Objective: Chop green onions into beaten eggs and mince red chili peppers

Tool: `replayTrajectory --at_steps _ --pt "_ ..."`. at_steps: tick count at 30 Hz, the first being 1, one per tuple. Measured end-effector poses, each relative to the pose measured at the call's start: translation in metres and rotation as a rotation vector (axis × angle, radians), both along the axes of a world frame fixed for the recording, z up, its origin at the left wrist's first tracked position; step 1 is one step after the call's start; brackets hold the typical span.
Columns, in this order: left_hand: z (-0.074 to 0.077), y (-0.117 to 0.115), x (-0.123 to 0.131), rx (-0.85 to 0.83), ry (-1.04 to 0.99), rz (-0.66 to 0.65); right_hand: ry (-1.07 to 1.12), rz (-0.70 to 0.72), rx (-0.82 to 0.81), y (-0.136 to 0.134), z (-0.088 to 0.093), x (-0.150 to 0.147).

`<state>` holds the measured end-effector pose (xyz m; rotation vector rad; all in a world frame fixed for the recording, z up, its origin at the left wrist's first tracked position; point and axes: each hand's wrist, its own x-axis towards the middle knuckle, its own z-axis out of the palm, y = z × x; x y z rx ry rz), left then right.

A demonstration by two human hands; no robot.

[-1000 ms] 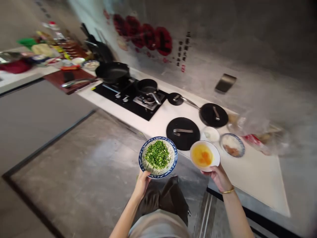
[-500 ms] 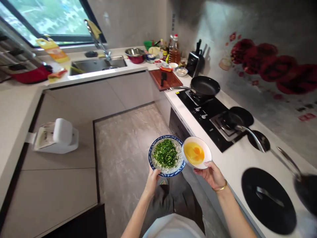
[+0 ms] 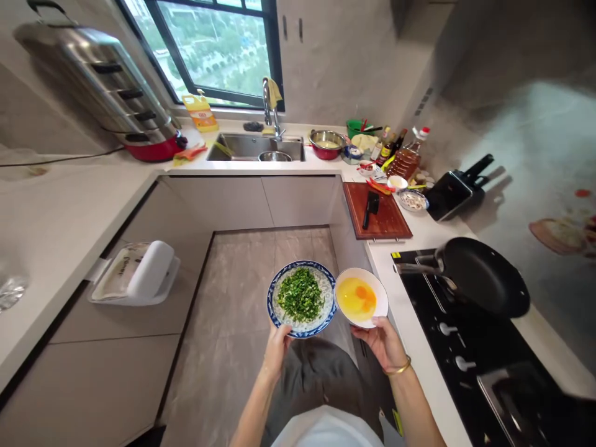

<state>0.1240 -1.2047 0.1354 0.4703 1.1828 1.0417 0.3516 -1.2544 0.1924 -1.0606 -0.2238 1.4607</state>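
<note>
My left hand (image 3: pixel 277 345) grips the near rim of a blue-rimmed plate (image 3: pixel 301 298) heaped with chopped green herbs over something white. My right hand (image 3: pixel 382 341), with a gold bangle at the wrist, holds a white bowl of raw egg (image 3: pixel 361 297) from below. Plate and bowl touch side by side over the floor, just left of the counter edge. A black frying pan (image 3: pixel 484 275) sits on the black hob (image 3: pixel 470 329) to the right.
A wooden cutting board with a knife (image 3: pixel 380 214) lies beyond the hob, with bottles, small bowls and a knife block (image 3: pixel 454 191) behind. The sink (image 3: pixel 256 148) is under the window. A steel steamer (image 3: pixel 100 81) stands far left. A white appliance (image 3: pixel 139 276) sits on the floor.
The view has swung left along the kitchen, from the lids and hob toward the sink and window. Both hands have kept their dishes, which are now closer together.
</note>
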Motion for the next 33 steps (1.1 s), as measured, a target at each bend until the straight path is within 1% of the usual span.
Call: replayTrajectory --at_steps 2,5,7,9,12,15,17,20,23,27,30,33 --pt "0.001 0.047 0.004 0.002 -0.016 0.036 0.001 0.007 0.005 0.051 0.001 0.004" --pt "-0.003 0.127 0.008 0.031 -0.013 0.045 -0.007 -0.005 0.03 0.127 -0.005 0.01" --pt "-0.007 0.187 0.012 0.06 0.005 0.012 -0.012 -0.022 0.044 0.177 -0.011 0.013" --pt "-0.008 0.253 0.017 0.088 0.023 -0.034 -0.012 -0.059 0.046 0.227 -0.015 0.017" --pt "-0.001 0.354 0.031 0.12 0.015 -0.136 -0.005 -0.166 0.04 0.297 -0.013 0.021" --pt "0.012 0.452 0.056 0.151 -0.028 -0.265 -0.008 -0.287 0.051 0.363 -0.004 0.025" --pt "0.02 0.51 0.079 0.159 -0.048 -0.331 -0.005 -0.355 0.066 0.405 0.001 0.032" --pt "0.021 0.588 0.124 0.15 -0.083 -0.402 0.012 -0.414 0.09 0.466 0.004 0.049" --pt "0.012 0.653 0.173 0.152 -0.127 -0.452 0.025 -0.443 0.118 0.522 0.0 0.077" --pt "-0.001 0.724 0.232 0.136 -0.144 -0.491 0.036 -0.461 0.135 0.589 -0.005 0.123" --pt "-0.006 0.765 0.266 0.087 -0.122 -0.499 0.035 -0.489 0.11 0.63 -0.007 0.156" --pt "-0.01 0.796 0.292 0.042 -0.096 -0.527 0.035 -0.526 0.066 0.663 -0.008 0.186"
